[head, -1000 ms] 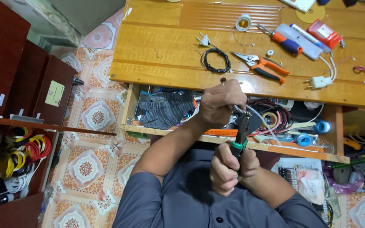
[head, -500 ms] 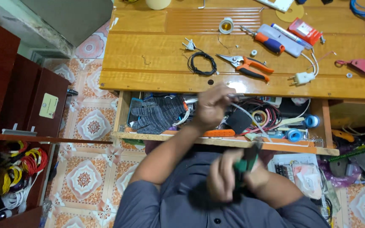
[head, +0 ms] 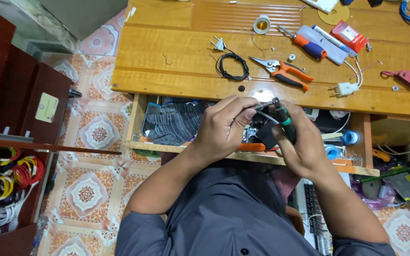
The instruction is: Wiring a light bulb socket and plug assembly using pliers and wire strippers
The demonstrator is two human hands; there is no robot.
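Note:
My right hand (head: 303,144) is closed around a black tool with a green band (head: 284,121), held upright over the open drawer (head: 186,147). My left hand (head: 225,124) pinches a thin grey wire (head: 263,106) and holds its end at the tool's metal tip. Both hands touch each other just below the front edge of the wooden table (head: 176,52). The drawer under them holds a dark folded cloth (head: 174,124), an orange-handled tool (head: 250,147) and blue tape rolls (head: 352,137).
On the table lie a coiled black cable with a plug (head: 232,66), orange-handled snips (head: 283,72), a screwdriver (head: 308,45), a white plug (head: 345,88), a lamp socket (head: 262,23) and a red box (head: 350,33). Wire coils (head: 17,175) fill a shelf at left.
My left hand left the drawer with the wire. My right hand lifted the tool from my chest to meet it. The view has tilted closer to the table.

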